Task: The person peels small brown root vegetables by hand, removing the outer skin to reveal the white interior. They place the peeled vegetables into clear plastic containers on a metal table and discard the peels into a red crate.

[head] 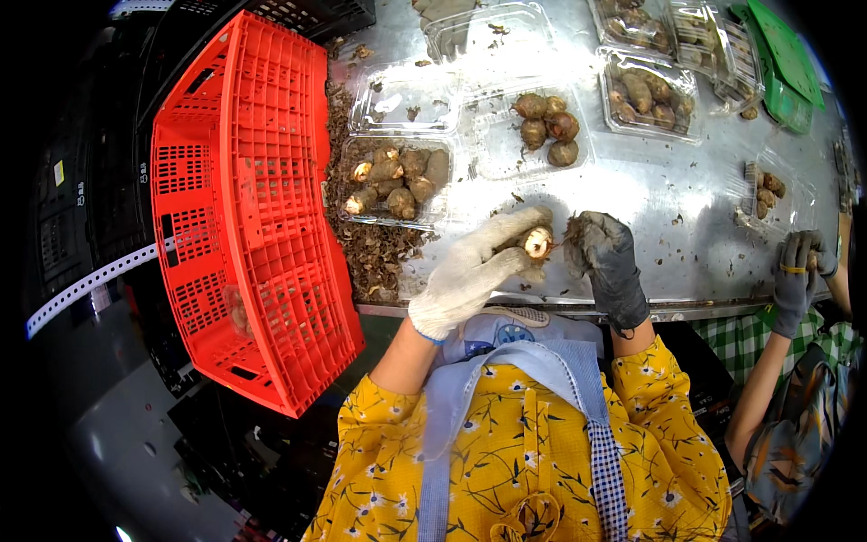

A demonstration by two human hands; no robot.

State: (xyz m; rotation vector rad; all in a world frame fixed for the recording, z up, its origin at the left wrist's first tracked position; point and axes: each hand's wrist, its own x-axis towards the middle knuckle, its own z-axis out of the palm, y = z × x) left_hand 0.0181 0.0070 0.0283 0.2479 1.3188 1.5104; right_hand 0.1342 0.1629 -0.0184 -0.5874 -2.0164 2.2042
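My left hand [478,267], in a whitish knitted glove, holds a small taro corm [538,242] between thumb and fingers, its pale cut end showing. Close to its right, my right hand [601,261] in a dark grey glove is curled with brown fibrous peelings [576,230] at its fingertips. Beyond my left hand, a clear plastic tray [443,220] holds several brown corms. Another clear tray [488,152] farther up has several corms [534,133] at its right side. An emptier clear tray [405,68] with bits of debris lies beside it.
A red plastic crate [278,203] stands at the left, beside a heap of brown peelings [379,261]. Packed clear boxes [650,101] and a green scale-like object [786,74] stand at the back right. A co-worker's gloved hands [796,278] are at the right, near another tray [799,203].
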